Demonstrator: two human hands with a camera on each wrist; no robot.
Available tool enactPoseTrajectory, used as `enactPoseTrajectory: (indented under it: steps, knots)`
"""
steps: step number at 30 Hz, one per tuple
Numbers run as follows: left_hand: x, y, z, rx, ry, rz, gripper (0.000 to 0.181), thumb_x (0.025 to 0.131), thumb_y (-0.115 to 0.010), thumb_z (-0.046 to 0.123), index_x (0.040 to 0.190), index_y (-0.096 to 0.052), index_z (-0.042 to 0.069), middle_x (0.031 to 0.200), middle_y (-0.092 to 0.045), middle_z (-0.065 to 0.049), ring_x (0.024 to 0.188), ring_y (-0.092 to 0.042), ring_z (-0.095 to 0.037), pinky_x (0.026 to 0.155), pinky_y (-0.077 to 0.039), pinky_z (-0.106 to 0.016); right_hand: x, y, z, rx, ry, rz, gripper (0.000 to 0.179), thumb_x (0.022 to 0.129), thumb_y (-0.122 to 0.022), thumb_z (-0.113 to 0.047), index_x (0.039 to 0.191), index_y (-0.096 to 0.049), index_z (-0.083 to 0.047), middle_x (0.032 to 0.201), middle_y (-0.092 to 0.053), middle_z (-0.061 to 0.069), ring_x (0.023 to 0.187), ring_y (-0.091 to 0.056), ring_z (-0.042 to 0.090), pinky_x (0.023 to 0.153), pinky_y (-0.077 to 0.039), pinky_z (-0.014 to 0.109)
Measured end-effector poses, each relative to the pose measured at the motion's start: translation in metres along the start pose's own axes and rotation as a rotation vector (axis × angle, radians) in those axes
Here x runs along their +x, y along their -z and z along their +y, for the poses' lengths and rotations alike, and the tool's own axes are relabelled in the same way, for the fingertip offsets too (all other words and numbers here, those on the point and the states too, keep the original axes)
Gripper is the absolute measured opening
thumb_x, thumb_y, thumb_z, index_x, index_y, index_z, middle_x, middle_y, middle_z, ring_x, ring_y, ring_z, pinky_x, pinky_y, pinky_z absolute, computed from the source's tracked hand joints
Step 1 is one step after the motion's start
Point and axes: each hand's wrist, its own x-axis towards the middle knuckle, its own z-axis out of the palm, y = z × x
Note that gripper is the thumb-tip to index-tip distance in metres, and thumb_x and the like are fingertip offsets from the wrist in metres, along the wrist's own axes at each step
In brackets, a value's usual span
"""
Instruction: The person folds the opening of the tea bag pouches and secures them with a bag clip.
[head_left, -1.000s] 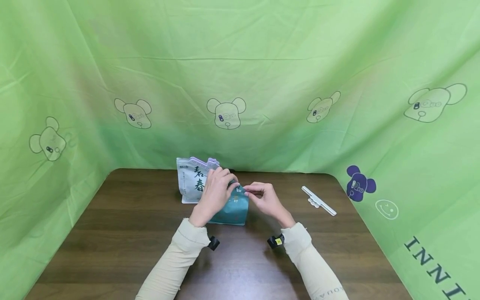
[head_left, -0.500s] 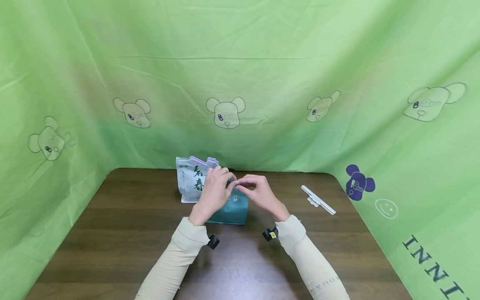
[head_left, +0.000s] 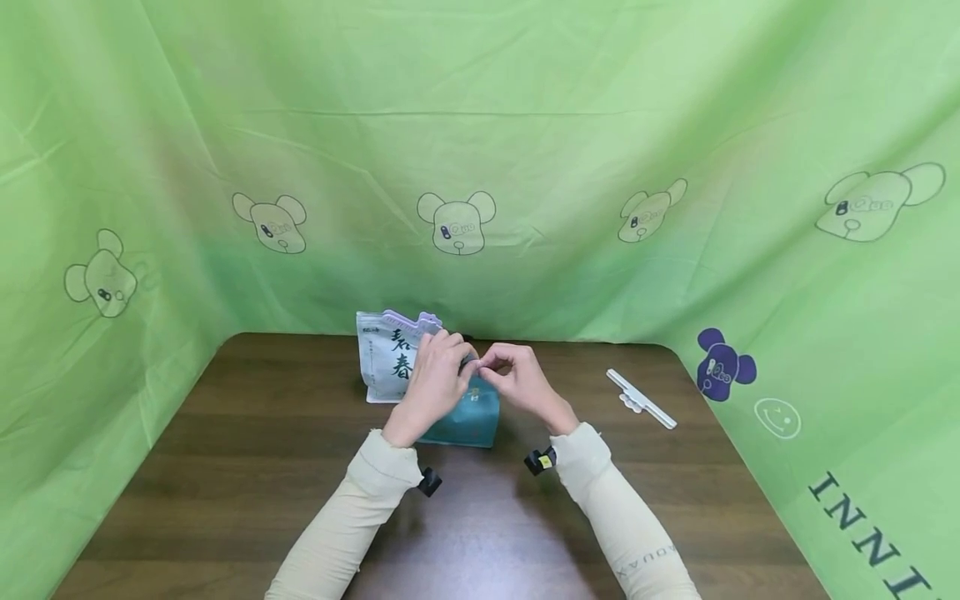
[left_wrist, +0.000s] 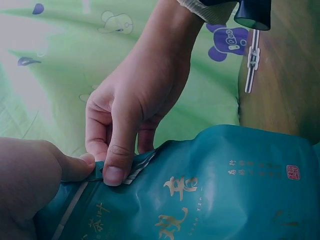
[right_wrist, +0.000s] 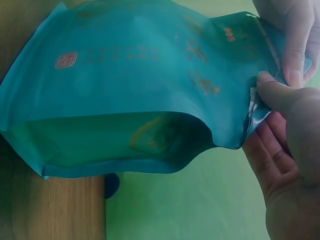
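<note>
A teal tea pouch (head_left: pixel 468 421) with gold characters stands on the table, its top edge between both hands. My left hand (head_left: pixel 435 379) pinches that top edge; in the left wrist view its thumb side shows at the lower left. Close beside it, my right hand (head_left: pixel 521 379) pinches the same edge between thumb and fingers. Seen from the right wrist, the pouch (right_wrist: pixel 135 75) bulges at its body and narrows toward the pinched top, where a pale strip shows. Part of the top edge is hidden under the fingers.
Behind and left of the teal pouch stands a light-blue pouch (head_left: pixel 378 362) with a purple sealing clip (head_left: pixel 412 322) along its top. A white sealing clip (head_left: pixel 641 400) lies on the right of the wooden table (head_left: pixel 262 467). Green cloth (head_left: pixel 480 150) hangs behind and at the sides.
My right hand has moved left and slightly up along the pouch's top edge, from its right corner to beside my left hand. The left hand has kept its place.
</note>
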Motion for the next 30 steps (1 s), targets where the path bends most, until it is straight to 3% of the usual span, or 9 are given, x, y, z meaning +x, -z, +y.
enactPoseTrajectory:
  steps: [8,15,22,30]
  knots:
    - [0.000,0.001,-0.001,-0.006,-0.009,-0.001,0.005,0.089,-0.079,0.015,0.087,-0.077,0.012,0.080,-0.063,0.002,0.077,-0.050,-0.019,0.076,-0.034,-0.036,0.002,0.002,0.001,0.005,0.024,-0.017,0.011,0.085,-0.071,0.014,0.082,-0.072,0.003,0.078,-0.070,0.014,0.071,-0.064,0.012,0.064,-0.059,0.039]
    - [-0.001,0.002,0.000,-0.013,-0.018,-0.001,0.005,0.089,-0.079,0.015,0.087,-0.076,0.012,0.080,-0.064,0.002,0.077,-0.051,-0.019,0.076,-0.034,-0.036,-0.001,-0.002,0.042,0.029,0.012,-0.026,0.013,0.088,-0.075,0.005,0.082,-0.075,-0.007,0.080,-0.071,0.006,0.072,-0.064,0.007,0.064,-0.059,0.036]
    - [-0.001,0.001,0.001,0.016,-0.012,0.003,0.005,0.088,-0.080,0.015,0.087,-0.076,0.011,0.081,-0.064,0.002,0.078,-0.050,-0.019,0.076,-0.034,-0.035,-0.003,-0.001,0.038,0.129,-0.078,-0.034,0.010,0.085,-0.073,0.013,0.092,-0.076,0.007,0.086,-0.073,0.021,0.077,-0.068,0.007,0.071,-0.061,0.034]
    - [-0.003,-0.001,0.002,0.034,0.000,0.007,0.005,0.088,-0.080,0.015,0.087,-0.076,0.012,0.082,-0.065,0.002,0.080,-0.051,-0.019,0.076,-0.035,-0.036,-0.007,0.000,0.009,0.114,0.014,0.034,0.010,0.083,-0.073,0.016,0.089,-0.075,0.009,0.083,-0.072,0.021,0.075,-0.069,0.011,0.066,-0.061,0.045]
